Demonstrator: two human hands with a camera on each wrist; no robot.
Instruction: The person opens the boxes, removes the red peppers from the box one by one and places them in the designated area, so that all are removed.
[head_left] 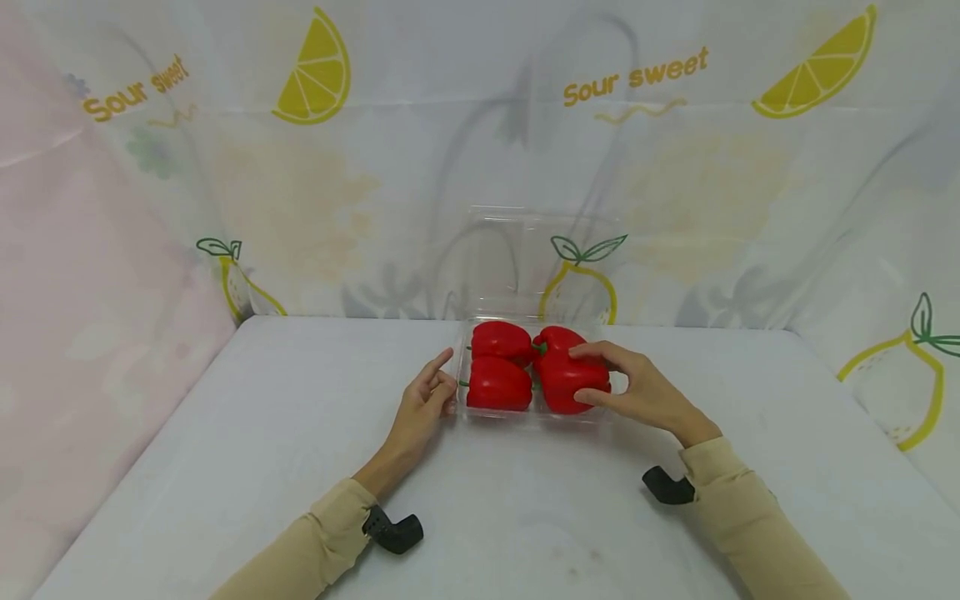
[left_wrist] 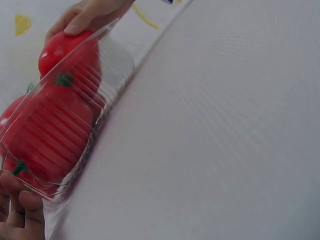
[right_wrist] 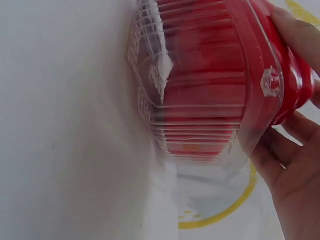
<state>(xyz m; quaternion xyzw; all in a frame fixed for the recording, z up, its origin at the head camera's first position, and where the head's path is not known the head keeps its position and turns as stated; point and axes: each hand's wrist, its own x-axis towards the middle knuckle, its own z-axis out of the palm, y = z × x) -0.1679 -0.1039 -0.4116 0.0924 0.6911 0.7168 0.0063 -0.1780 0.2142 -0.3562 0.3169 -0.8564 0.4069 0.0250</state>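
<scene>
A clear plastic clamshell container (head_left: 536,418) stands with its lid (head_left: 495,258) raised at the back. Inside its left half lie two red bell peppers, a rear one (head_left: 501,342) and a front one (head_left: 498,385). My right hand (head_left: 645,387) grips a large red bell pepper (head_left: 558,379) at the container's right side, thumb in front and fingers behind. In the right wrist view this pepper (right_wrist: 300,85) bulges above the rim. At the container's left wall my left hand (head_left: 423,404) touches the edge with loosely bent fingers, the index finger stretched out.
The container stands near the back edge of a white-covered table (head_left: 480,517). A cloth backdrop (head_left: 420,167) printed with lemons hangs behind it. Each beige sleeve has a black wrist camera (head_left: 397,533) at its cuff.
</scene>
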